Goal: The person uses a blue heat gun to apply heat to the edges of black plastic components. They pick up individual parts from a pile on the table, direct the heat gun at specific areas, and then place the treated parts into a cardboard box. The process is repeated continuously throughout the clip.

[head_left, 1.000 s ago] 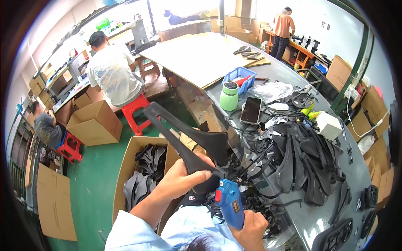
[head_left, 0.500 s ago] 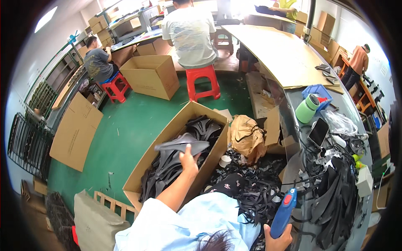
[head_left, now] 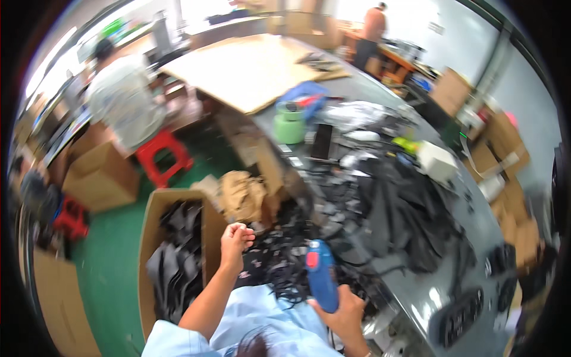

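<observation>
Left hand (head_left: 235, 243) curled closed, right hand (head_left: 344, 310) gripping one blue tool (head_left: 322, 279), two red stools (head_left: 159, 143)

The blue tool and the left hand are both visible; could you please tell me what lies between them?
In the head view, a heap of dark scraps shows between the blue tool and the left hand.

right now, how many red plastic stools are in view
2: one red plastic stool is under the person in the white shirt, upper left; the other red plastic stool, blurred, is at far left by the person in dark grey. More may be hidden.
</observation>
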Motion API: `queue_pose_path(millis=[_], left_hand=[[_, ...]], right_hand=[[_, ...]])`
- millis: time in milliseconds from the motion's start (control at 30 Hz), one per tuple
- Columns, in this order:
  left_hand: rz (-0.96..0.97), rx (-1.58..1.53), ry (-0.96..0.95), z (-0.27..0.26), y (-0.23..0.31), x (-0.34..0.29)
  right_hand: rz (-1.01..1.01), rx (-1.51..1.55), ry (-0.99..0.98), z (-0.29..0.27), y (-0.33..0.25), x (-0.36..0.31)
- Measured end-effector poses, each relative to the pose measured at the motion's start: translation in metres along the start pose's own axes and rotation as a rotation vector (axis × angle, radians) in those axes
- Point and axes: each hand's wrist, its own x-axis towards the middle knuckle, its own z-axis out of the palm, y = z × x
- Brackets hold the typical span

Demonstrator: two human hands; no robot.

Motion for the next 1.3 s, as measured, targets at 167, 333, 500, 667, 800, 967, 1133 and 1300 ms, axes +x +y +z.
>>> queue_pose_path(millis=[167,333,500,667,800,967,1133,1300], left_hand=[[0.136,0.282,-0.606,0.154,0.03,-0.026],[0.613,0.559,-0.767,0.267,0.012,-0.057],[1.351,0.818,-1.241,0.34,-0.027,-0.078],[1.822,1.374,-1.135,0.364,-0.057,-0.099],[1.618,1.097,-1.176,0.377,-0.04,-0.091],[1.234,0.867,-1.162,0.393,-0.018,-0.086],[1.29,0.879,-1.309,0.389,-0.022,-0.091],[1.254,0.876,-1.393,0.384,-0.025,-0.108]], right_hand=[[0.046,0.089,0.148,-0.011,0.014,-0.013],[0.052,0.098,0.286,-0.023,0.033,-0.03],[0.139,0.184,0.378,-0.024,0.046,-0.041],[0.176,0.248,0.445,-0.025,0.055,-0.045],[0.278,0.24,0.529,-0.031,0.065,-0.055],[0.511,0.559,0.726,-0.044,0.079,-0.04],[0.552,1.002,1.096,-0.081,0.109,-0.01],[0.596,1.087,1.294,-0.121,0.128,0.005]])
